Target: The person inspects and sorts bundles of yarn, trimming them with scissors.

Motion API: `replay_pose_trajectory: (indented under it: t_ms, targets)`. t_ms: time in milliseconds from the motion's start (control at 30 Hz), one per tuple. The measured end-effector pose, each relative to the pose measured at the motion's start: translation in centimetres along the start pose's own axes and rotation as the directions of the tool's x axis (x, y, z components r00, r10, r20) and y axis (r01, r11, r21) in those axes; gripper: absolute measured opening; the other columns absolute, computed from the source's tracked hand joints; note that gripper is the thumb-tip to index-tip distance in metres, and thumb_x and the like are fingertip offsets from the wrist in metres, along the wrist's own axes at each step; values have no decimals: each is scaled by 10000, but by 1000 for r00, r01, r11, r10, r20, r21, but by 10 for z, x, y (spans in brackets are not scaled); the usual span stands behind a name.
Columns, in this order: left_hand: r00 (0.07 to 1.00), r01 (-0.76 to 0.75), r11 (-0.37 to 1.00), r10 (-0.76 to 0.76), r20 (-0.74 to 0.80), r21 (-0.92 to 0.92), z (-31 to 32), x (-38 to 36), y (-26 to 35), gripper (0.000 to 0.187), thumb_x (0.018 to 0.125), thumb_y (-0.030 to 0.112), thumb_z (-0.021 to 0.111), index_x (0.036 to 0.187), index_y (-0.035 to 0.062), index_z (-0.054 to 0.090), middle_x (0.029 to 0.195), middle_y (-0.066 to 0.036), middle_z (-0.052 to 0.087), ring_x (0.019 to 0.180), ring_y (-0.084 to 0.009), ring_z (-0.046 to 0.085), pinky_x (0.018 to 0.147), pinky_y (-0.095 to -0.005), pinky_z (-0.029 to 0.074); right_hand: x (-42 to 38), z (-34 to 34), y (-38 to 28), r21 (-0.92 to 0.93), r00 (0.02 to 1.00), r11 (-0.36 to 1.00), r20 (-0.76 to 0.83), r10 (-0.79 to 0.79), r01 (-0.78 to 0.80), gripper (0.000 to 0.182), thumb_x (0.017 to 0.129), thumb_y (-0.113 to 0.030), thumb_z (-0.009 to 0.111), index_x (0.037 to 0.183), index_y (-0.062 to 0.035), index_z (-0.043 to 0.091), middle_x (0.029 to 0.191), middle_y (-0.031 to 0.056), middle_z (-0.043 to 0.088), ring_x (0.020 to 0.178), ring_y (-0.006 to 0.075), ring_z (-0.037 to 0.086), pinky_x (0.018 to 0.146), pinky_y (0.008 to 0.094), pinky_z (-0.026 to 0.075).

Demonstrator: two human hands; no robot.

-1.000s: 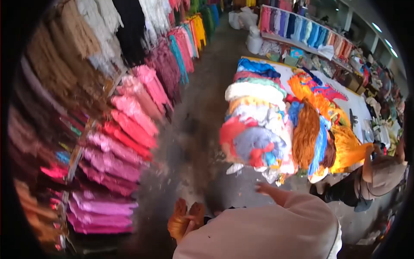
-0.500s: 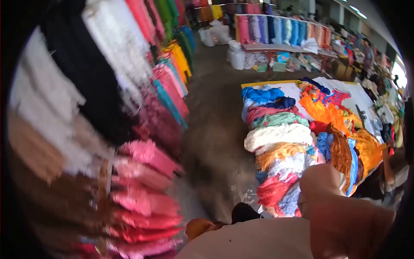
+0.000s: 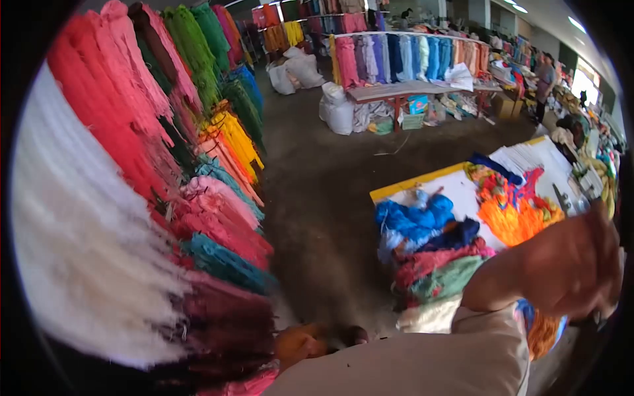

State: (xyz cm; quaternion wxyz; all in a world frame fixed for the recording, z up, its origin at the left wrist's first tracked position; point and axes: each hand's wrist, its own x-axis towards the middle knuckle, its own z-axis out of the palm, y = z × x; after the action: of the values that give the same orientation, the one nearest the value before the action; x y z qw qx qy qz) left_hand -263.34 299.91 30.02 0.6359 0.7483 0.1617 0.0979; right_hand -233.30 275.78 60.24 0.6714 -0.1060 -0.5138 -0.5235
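My right hand [image 3: 581, 267] is raised at the right edge, smeared by motion, and its fingers do not show clearly. It overlaps the table of yarn hanks in this view, nearest to an orange hank [image 3: 518, 221] and a brown hank [image 3: 545, 330]. At the bottom, beside my beige shirt [image 3: 396, 366], a blurred orange-brown shape [image 3: 294, 346] appears to be my left hand; its fingers are not distinct. Blue [image 3: 416, 218], navy, red, green and white hanks lie piled on the white tabletop [image 3: 472, 198], partly hidden by my arm.
Hanging hanks [image 3: 112, 218] in white, red, green and yellow line the left side. A dark floor aisle [image 3: 317, 198] runs ahead. Farther off are a long bench [image 3: 396, 91], a rack of pastel hanks [image 3: 396, 59] and white sacks [image 3: 337, 109]. A person [image 3: 545, 86] stands at back right.
The view has moved forward along the aisle, with the table and racks shifting in it. My right hand has risen and swung toward the right edge.
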Motion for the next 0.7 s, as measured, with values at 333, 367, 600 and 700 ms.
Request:
replay_pose_trajectory:
  t_ms: [333, 367, 600, 700]
  targets:
    - [901, -215, 904, 329, -282, 370, -193, 315, -28, 149, 860, 145, 692, 800, 14, 654, 671, -63, 647, 620, -145, 612, 586, -297, 488, -566, 41, 328, -583, -411, 793, 776, 478, -177, 398, 844, -248, 660, 1210, -106, 596, 1106, 111, 609, 1024, 296, 623, 832, 411, 507]
    - [879, -250, 863, 392, -270, 440, -219, 357, -24, 156, 853, 152, 700, 789, 16, 659, 667, -66, 649, 616, -149, 614, 583, -301, 486, -614, 5, 333, -741, -693, 671, 482, 536, 3, 387, 835, -250, 634, 1193, -102, 626, 1105, 125, 633, 1064, 306, 625, 861, 493, 497]
    - [989, -21, 996, 8, -150, -84, -345, 642, -32, 183, 935, 115, 589, 786, 27, 650, 680, -56, 666, 690, -129, 663, 668, -287, 517, -652, -241, 319, -990, -886, -124, -120, 449, 71, 220, 830, -312, 642, 739, -111, 650, 740, 54, 646, 678, 232, 596, 596, 413, 478]
    - [978, -59, 989, 30, -206, -136, -373, 784, -18, 143, 949, 107, 576, 846, 21, 624, 691, -45, 653, 704, -121, 654, 665, -264, 519, -649, -290, 377, -859, -752, -345, -502, 428, 378, 160, 829, -263, 621, 782, -114, 652, 773, 75, 653, 709, 264, 608, 626, 429, 486]
